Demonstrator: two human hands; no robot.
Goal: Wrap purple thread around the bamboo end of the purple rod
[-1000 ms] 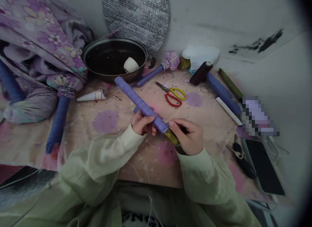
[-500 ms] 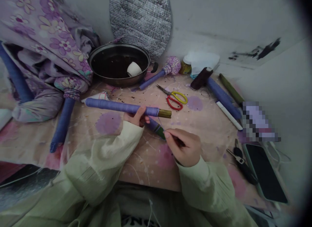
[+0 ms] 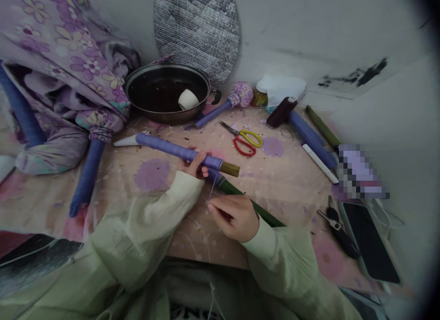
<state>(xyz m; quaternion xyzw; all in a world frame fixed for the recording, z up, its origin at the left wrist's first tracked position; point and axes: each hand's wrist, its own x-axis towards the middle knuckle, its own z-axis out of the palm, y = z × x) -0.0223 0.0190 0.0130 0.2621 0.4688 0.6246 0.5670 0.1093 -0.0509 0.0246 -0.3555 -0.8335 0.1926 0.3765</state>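
Observation:
My left hand [image 3: 193, 163] is closed round a stick wrapped in purple thread [image 3: 172, 150], held nearly level above the table, its bare olive end [image 3: 231, 168] pointing right. A thin purple thread [image 3: 212, 187] runs down from the wrapped end to my right hand [image 3: 233, 216], which pinches it just in front of the stick. Under both hands lies a green stick [image 3: 254, 203] with a partly purple end, flat on the table.
Red-and-yellow scissors [image 3: 244, 139], a dark thread spool [image 3: 281, 112], a black pan [image 3: 167, 91] with a white cup, and more wrapped sticks [image 3: 311, 134] lie behind. Floral cloth bundles [image 3: 65, 81] fill the left. A phone [image 3: 369, 240] and pliers [image 3: 338, 228] sit at the right.
My left hand swung the wrapped stick from pointing away to nearly level. My right hand let go of the stick's end and drew back toward me, pulling the thread out.

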